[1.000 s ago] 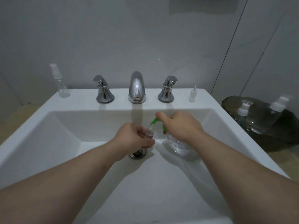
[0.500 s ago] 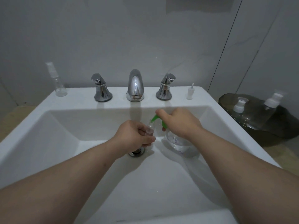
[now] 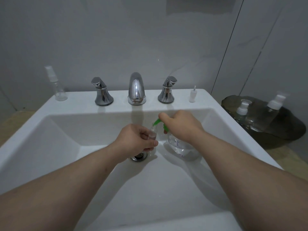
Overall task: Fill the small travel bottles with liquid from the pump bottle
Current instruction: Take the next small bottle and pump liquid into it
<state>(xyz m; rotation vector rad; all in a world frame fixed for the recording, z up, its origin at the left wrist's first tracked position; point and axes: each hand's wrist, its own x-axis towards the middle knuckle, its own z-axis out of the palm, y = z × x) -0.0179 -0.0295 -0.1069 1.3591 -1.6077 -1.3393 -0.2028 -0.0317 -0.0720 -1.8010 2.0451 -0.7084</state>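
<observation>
While the left hand (image 3: 135,139) gripped a travel bottle (image 3: 153,135), the right hand (image 3: 181,125) curled over the head of the pump bottle (image 3: 180,146). Both were over the sink (image 3: 66,130).

The left hand (image 3: 136,140) and the right hand (image 3: 181,125) are bare. The skin is uncovered from the fingers back over both wrists. Behind the fingers, the left forearm (image 3: 75,177) and the right forearm (image 3: 241,164) are bare as well, up to the picture's edge. They look broad there and narrow toward the wrists. Beside the left fingers, the thumbnail (image 3: 156,143) is short and plain. The right knuckles (image 3: 179,116) form a smooth ridge behind the fingers.
</observation>
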